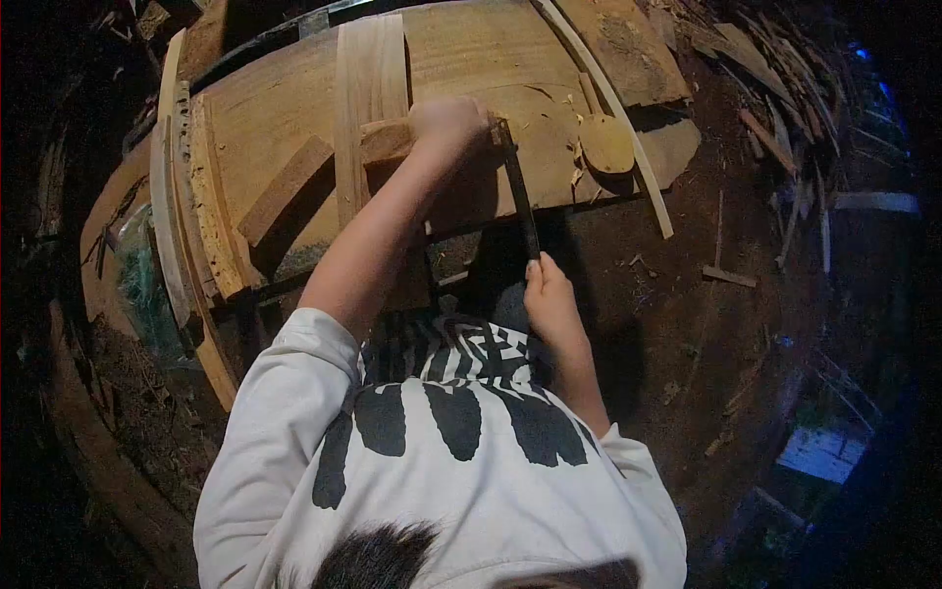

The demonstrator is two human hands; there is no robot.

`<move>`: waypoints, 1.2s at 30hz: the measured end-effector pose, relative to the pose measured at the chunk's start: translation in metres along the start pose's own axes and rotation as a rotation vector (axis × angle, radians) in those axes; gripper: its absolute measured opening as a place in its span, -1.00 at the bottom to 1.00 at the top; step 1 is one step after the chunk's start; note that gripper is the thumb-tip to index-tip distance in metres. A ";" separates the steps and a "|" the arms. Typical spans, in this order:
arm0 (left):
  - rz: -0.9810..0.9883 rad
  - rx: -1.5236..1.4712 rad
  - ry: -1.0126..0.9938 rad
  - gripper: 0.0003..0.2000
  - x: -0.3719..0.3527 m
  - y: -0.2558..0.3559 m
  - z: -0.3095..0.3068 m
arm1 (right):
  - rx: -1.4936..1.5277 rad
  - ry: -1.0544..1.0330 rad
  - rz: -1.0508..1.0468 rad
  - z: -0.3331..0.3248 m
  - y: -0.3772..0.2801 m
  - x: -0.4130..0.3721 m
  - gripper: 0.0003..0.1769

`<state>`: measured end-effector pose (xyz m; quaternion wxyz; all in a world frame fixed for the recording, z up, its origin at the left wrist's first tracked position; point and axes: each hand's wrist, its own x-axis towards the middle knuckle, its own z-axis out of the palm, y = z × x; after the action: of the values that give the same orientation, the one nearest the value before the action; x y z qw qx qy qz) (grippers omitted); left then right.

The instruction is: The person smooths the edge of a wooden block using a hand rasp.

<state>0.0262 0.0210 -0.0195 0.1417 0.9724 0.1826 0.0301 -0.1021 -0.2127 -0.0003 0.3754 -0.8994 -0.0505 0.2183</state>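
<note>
My left hand [446,126] is closed over a short wooden block [387,142] on the wooden workbench [275,88]. Under that block runs a pale, flat board [371,64], lying front to back. My right hand [555,299], in front of the bench edge, grips the near end of a long, narrow, dark blade-like tool [519,187]. Its far end reaches the block's right end, close beside my left knuckles. Whether it is a saw or another bladed tool I cannot tell. A second wooden block [287,191] lies on the bench to the left.
A round-ended wooden paddle shape [606,144] lies at the bench's right, beside a long thin strip [628,128] that overhangs the front edge. Rough slats [211,196] line the left end. Scrap wood [775,79] is heaped at right, and a T-shaped wooden piece [728,275] lies on the ground.
</note>
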 end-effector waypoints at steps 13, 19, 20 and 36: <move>0.077 -0.027 -0.090 -0.58 -0.015 0.009 -0.012 | 0.058 0.022 -0.026 0.013 0.019 -0.017 -0.74; 0.102 -0.008 -0.104 -0.57 -0.015 0.004 -0.006 | 0.050 0.033 -0.053 0.020 0.003 0.022 -0.74; 0.117 -0.001 -0.123 -0.56 -0.016 0.004 -0.006 | 0.054 0.030 -0.108 0.019 -0.004 0.036 -0.73; 0.098 -0.002 -0.114 -0.61 -0.018 0.008 -0.011 | 0.011 0.011 0.017 0.018 0.002 0.011 -0.74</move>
<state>0.0109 0.0099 -0.0069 0.1513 0.9802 0.1263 -0.0182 -0.0997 -0.1995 -0.0170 0.3789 -0.8988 -0.0398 0.2169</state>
